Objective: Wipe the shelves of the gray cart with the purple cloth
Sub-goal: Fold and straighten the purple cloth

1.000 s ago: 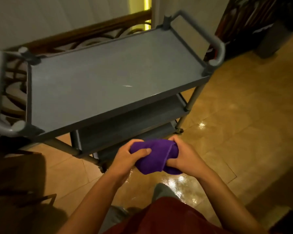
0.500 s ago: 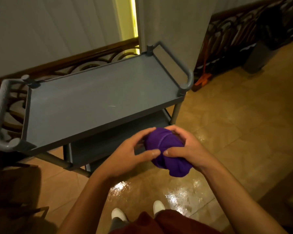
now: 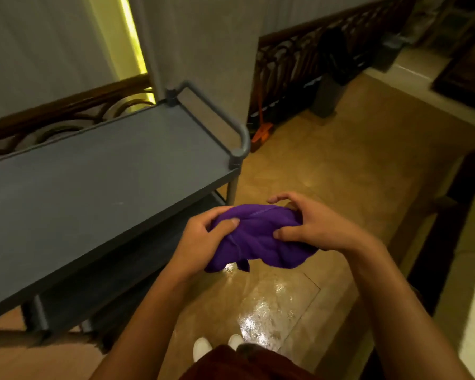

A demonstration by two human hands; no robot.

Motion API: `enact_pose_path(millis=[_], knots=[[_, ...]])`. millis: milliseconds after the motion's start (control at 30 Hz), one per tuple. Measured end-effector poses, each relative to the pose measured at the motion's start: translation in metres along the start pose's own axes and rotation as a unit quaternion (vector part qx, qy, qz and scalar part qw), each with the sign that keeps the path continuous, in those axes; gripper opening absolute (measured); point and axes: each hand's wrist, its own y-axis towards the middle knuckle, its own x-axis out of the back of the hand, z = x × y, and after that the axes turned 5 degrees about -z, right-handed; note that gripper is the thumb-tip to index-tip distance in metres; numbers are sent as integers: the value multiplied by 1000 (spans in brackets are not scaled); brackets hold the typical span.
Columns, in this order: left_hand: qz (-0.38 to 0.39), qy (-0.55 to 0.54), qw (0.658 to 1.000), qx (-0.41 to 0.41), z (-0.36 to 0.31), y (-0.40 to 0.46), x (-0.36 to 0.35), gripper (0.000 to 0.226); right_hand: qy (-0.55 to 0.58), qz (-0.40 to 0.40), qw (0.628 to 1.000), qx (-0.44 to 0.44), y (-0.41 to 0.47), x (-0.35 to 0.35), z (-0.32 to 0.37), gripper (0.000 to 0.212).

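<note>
The gray cart (image 3: 93, 182) stands at the left, its flat top shelf bare and a lower shelf (image 3: 137, 259) dark beneath it. A curved handle (image 3: 225, 119) rises at its right end. I hold the bunched purple cloth (image 3: 258, 237) in front of me, above the floor and just right of the cart's near edge. My left hand (image 3: 203, 234) grips the cloth's left side with the thumb on top. My right hand (image 3: 310, 223) holds its right side, the index finger lifted off the cloth.
Glossy tan floor tiles (image 3: 327, 174) spread to the right. A dark ornate railing (image 3: 299, 64) runs along the back wall, with an orange tool (image 3: 261, 133) and a gray bin (image 3: 327, 97) at its foot. My white shoes (image 3: 217, 346) show below.
The view has swung right, so the cart sits further left. My hands have drawn apart and the cloth is spread wider between them.
</note>
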Motion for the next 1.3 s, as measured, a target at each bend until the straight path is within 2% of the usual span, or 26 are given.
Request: enact_pose_path(millis=[133, 200, 300, 400, 467, 533, 600, 733, 833, 933, 1067, 1133, 1167, 1233, 1300], knots=[[18, -30, 999, 11, -11, 27, -18, 18, -30, -69, 997, -30, -10, 28, -15, 39], [2, -46, 999, 9, -17, 39, -27, 20, -28, -72, 996, -48, -11, 37, -22, 33], [-16, -64, 998, 6, -27, 59, -45, 26, -28, -36, 995, -89, -4, 45, -38, 36], [-40, -116, 992, -8, -40, 85, -63, 29, 32, 3, 993, -116, 11, 52, -59, 39], [-49, -198, 979, -3, -46, 106, -76, 26, 78, 19, 988, -128, 25, 57, -75, 46], [-45, -291, 956, 10, -54, 130, -94, 25, 80, 39, 987, -134, 46, 68, -95, 57], [-44, -335, 941, 12, -61, 154, -114, 24, 74, 49, 987, -132, 73, 85, -116, 61], [-71, -318, 945, 18, -78, 199, -162, 23, 112, 91, 988, -58, 120, 129, -141, 61], [-86, -259, 962, 2, -93, 228, -182, 24, 113, 76, 990, 29, 151, 156, -138, 45], [-126, -161, 979, -26, -116, 262, -192, 30, 151, 79, 984, 53, 188, 181, -132, 28], [-145, -211, 966, -42, -136, 311, -186, 30, 223, 85, 969, 68, 233, 205, -124, 61], [-153, -235, 958, -57, -141, 337, -181, 30, 227, 91, 967, 77, 256, 211, -113, 67], [-160, -244, 955, -62, -141, 351, -178, 35, 221, 99, 967, 83, 269, 213, -105, 59], [-187, -233, 952, -65, -134, 376, -172, 60, 210, 98, 967, 104, 288, 214, -92, 37], [-231, -148, 960, -60, -117, 403, -165, 82, 209, 80, 969, 105, 313, 215, -81, 30]])
